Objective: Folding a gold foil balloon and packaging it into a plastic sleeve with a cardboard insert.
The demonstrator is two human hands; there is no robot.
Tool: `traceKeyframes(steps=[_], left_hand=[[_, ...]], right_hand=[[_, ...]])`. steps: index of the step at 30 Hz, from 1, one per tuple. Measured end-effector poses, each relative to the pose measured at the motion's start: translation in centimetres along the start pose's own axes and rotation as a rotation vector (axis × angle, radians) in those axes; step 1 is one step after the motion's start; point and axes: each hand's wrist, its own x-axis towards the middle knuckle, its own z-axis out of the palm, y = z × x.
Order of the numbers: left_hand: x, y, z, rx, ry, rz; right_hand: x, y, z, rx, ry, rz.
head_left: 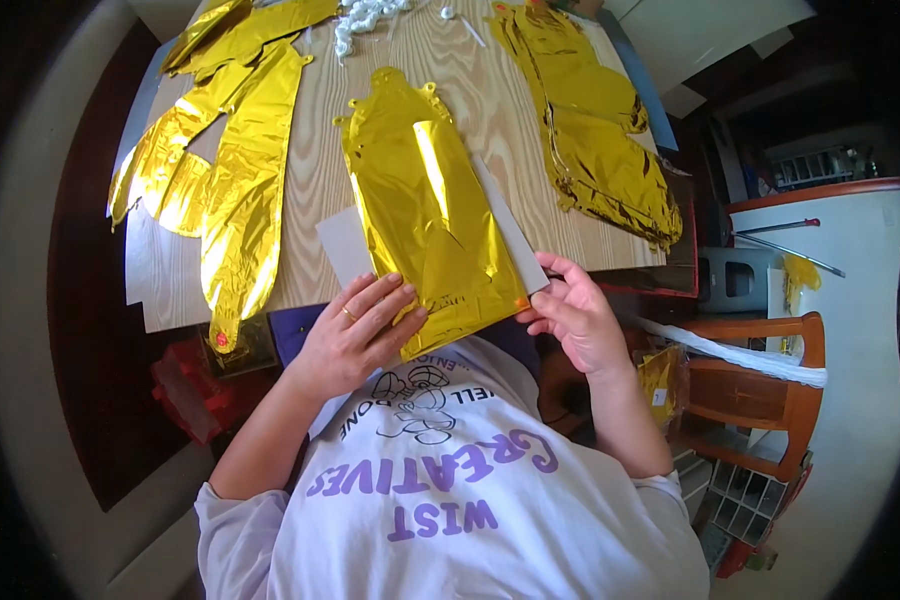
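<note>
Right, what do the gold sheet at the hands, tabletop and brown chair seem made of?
Gold sheet: probably metallised plastic film, mirror-bright with sharp glare and creases.
Tabletop: wood or laminate, satin-looking; pale, streaky grain.
Brown chair: likely varnished wood; smooth, slightly glossy frame.

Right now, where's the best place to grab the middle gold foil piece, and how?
Probably by the near end, from the picture's lower side: the foil piece lies flat and that end reaches past the table edge, so it could be pinched. The left hand is at its near left edge, the right hand at its near right corner.
</note>
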Motion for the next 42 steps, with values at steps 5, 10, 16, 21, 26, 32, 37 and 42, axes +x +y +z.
traceKeyframes(steps=[5,10,16,21,26,32,37,42], left_hand=[[-1.5,0.0,-0.5,0.124,-0.024,-0.09],[-1.8,3.2,-2.3,0.073,-0.203,-0.345],[1.3,4.8,0.1,0.151,-0.186,-0.16],[1.9,4.0,0.9,0.159,-0.263,-0.213],[1.5,4.1,1.4,0.193,-0.206,-0.235],[0.9,4.0,2.0,0.255,-0.159,-0.268],[1.9,4.8,0.2,0.005,-0.114,-0.33],[1.2,3.5,-0.4,0.104,-0.118,-0.081]], right_hand=[[0.8,2.0,0.0,-0.091,-0.001,-0.057],[0.7,2.2,1.2,-0.067,0.109,-0.057],[1.1,2.3,1.6,-0.086,0.031,-0.043],[-0.2,0.4,1.2,0.007,-0.104,0.166],[-0.3,2.3,1.4,0.048,-0.067,0.144],[0.3,2.1,1.3,0.14,-0.106,0.174],[0.3,2.0,1.9,0.118,-0.076,0.166],[0.0,2.4,2.0,0.145,-0.065,0.159]])
